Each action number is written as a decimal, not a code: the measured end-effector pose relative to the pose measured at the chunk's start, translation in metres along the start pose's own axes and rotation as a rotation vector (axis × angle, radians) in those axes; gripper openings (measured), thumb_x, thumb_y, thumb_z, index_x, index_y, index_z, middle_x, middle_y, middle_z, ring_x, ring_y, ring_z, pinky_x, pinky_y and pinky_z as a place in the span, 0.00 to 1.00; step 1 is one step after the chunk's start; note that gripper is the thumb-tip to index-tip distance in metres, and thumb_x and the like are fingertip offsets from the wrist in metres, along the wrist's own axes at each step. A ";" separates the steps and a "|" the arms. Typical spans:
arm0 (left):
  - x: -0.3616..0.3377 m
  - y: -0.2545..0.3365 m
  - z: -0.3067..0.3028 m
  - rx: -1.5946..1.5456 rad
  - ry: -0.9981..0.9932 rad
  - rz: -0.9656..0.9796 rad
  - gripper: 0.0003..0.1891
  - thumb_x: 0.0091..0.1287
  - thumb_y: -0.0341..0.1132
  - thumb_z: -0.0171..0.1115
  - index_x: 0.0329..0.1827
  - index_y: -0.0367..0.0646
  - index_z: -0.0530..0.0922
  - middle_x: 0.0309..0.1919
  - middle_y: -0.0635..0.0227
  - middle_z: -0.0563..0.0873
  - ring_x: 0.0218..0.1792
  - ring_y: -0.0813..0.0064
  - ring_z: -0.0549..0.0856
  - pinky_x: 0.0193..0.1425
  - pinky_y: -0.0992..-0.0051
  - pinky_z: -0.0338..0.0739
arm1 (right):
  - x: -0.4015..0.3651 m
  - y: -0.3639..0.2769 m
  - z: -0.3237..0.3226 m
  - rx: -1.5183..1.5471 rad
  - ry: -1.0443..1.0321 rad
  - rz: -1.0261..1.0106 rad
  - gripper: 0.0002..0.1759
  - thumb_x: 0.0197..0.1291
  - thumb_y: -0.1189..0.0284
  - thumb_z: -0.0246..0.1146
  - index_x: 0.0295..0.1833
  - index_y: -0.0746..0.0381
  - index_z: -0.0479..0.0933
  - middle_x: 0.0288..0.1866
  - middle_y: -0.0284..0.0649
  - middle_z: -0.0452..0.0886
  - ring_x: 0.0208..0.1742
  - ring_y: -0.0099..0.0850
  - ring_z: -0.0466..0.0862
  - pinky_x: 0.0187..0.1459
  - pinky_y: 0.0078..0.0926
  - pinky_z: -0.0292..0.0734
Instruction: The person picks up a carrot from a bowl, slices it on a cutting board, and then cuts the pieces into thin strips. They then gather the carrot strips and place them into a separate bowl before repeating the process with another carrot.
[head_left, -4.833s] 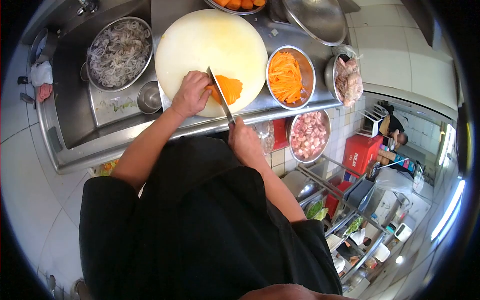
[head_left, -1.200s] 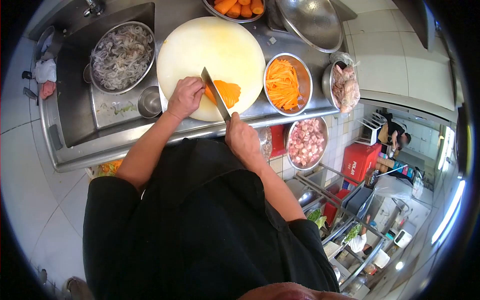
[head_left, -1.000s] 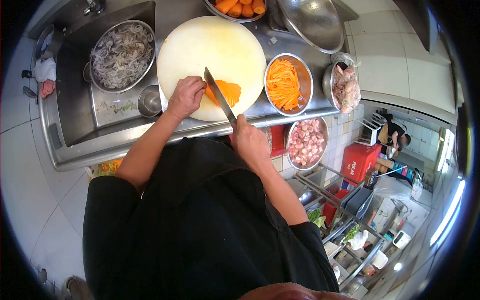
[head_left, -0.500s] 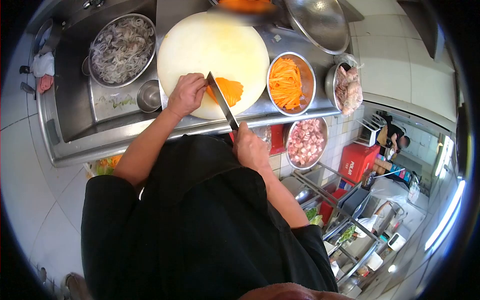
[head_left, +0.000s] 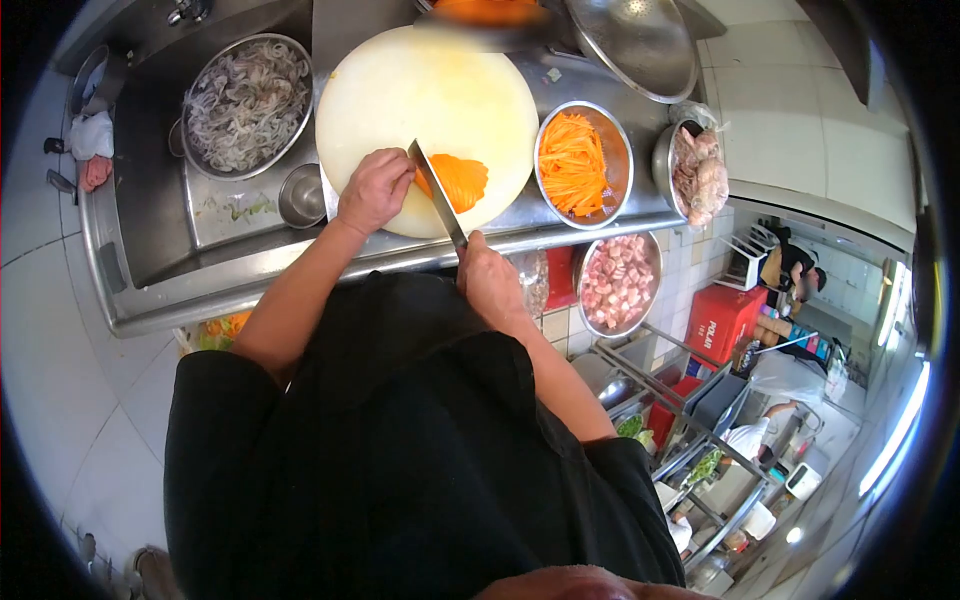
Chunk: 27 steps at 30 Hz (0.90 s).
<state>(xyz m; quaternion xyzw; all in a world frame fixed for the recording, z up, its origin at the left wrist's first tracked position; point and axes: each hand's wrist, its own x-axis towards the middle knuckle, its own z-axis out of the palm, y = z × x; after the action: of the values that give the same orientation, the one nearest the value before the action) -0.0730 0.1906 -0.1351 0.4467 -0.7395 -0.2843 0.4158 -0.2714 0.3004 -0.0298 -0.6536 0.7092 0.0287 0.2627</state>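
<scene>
On the round white cutting board (head_left: 410,95) lies a fan of thin carrot slices (head_left: 462,182), close to the board's near edge. My right hand (head_left: 490,282) is wrapped round the handle of a kitchen knife (head_left: 438,192). The blade points away from me and crosses the left part of the carrot. Just left of the blade is my left hand (head_left: 376,190), its fingers curled and pressed down on the carrot's end, which they mostly hide. Right of the board stands a perforated metal bowl (head_left: 628,160) of carrot strips (head_left: 572,165).
A bowl of sliced squid-like pieces (head_left: 248,105) sits in the sink (head_left: 150,210) at left, near a small metal pot (head_left: 301,196). Diced meat (head_left: 616,283) fills a bowl below the counter edge (head_left: 560,237). Raw poultry (head_left: 700,175) stands far right. A person (head_left: 795,268) is in the background.
The view has shifted slightly. The knife and my right hand have moved a little left and upward, with the blade still at the carrot. My left hand stays almost in place.
</scene>
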 end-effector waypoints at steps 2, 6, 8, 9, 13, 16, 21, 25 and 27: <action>0.002 0.000 0.001 0.003 0.006 0.009 0.05 0.67 0.26 0.68 0.44 0.38 0.84 0.44 0.57 0.87 0.48 0.51 0.86 0.57 0.60 0.81 | 0.000 0.003 -0.005 0.016 0.012 -0.049 0.09 0.77 0.70 0.57 0.46 0.66 0.73 0.32 0.61 0.88 0.37 0.61 0.90 0.43 0.59 0.84; -0.001 0.002 -0.001 0.013 -0.025 -0.008 0.05 0.68 0.26 0.69 0.44 0.38 0.85 0.45 0.58 0.88 0.49 0.51 0.86 0.58 0.60 0.80 | -0.003 -0.007 -0.031 -0.086 0.012 -0.050 0.08 0.76 0.71 0.57 0.44 0.66 0.73 0.31 0.60 0.88 0.36 0.61 0.90 0.42 0.59 0.84; -0.002 0.001 0.001 0.017 -0.022 -0.003 0.05 0.68 0.27 0.69 0.44 0.39 0.85 0.46 0.58 0.88 0.49 0.51 0.86 0.58 0.60 0.80 | -0.007 -0.006 -0.036 -0.099 -0.003 -0.050 0.08 0.75 0.71 0.58 0.44 0.66 0.73 0.30 0.59 0.87 0.36 0.60 0.90 0.41 0.58 0.84; -0.002 0.002 0.001 0.017 -0.011 -0.001 0.05 0.68 0.27 0.69 0.45 0.39 0.85 0.46 0.58 0.88 0.50 0.51 0.86 0.58 0.60 0.80 | -0.009 -0.007 -0.039 -0.092 0.009 -0.049 0.08 0.75 0.71 0.58 0.44 0.66 0.73 0.30 0.59 0.87 0.35 0.60 0.90 0.41 0.58 0.84; -0.003 0.001 0.002 0.039 -0.017 -0.006 0.05 0.68 0.27 0.69 0.45 0.39 0.85 0.47 0.59 0.88 0.50 0.51 0.86 0.59 0.60 0.80 | -0.016 -0.013 -0.049 -0.065 0.037 -0.031 0.09 0.76 0.71 0.58 0.45 0.66 0.73 0.29 0.59 0.87 0.35 0.60 0.90 0.40 0.59 0.84; -0.003 0.001 0.001 0.019 0.004 -0.001 0.06 0.67 0.27 0.70 0.45 0.39 0.85 0.47 0.59 0.88 0.50 0.51 0.86 0.58 0.60 0.80 | -0.019 -0.016 -0.055 -0.062 0.032 -0.032 0.09 0.76 0.70 0.58 0.45 0.66 0.73 0.29 0.59 0.87 0.35 0.59 0.90 0.40 0.59 0.83; -0.001 -0.001 0.003 0.037 -0.019 0.024 0.06 0.67 0.27 0.70 0.45 0.40 0.85 0.47 0.59 0.88 0.49 0.52 0.86 0.58 0.60 0.80 | -0.022 -0.012 -0.053 -0.104 0.015 -0.045 0.07 0.75 0.72 0.56 0.45 0.66 0.74 0.30 0.59 0.87 0.35 0.59 0.90 0.40 0.58 0.84; -0.001 0.002 0.001 0.036 -0.009 0.029 0.07 0.67 0.26 0.69 0.46 0.40 0.85 0.47 0.59 0.88 0.49 0.52 0.86 0.58 0.60 0.79 | -0.021 -0.011 -0.047 -0.098 0.016 -0.053 0.06 0.73 0.75 0.55 0.44 0.66 0.74 0.30 0.59 0.87 0.35 0.59 0.90 0.41 0.58 0.84; -0.001 0.002 0.001 0.032 -0.016 0.025 0.07 0.67 0.26 0.69 0.47 0.40 0.86 0.47 0.59 0.88 0.50 0.52 0.86 0.58 0.60 0.79 | -0.021 -0.011 -0.046 -0.093 0.013 -0.046 0.05 0.73 0.75 0.55 0.44 0.66 0.74 0.30 0.59 0.87 0.35 0.59 0.90 0.41 0.58 0.85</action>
<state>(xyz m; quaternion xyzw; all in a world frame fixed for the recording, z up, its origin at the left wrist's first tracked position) -0.0741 0.1926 -0.1343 0.4418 -0.7528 -0.2707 0.4059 -0.2765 0.3004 0.0223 -0.6813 0.6936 0.0514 0.2281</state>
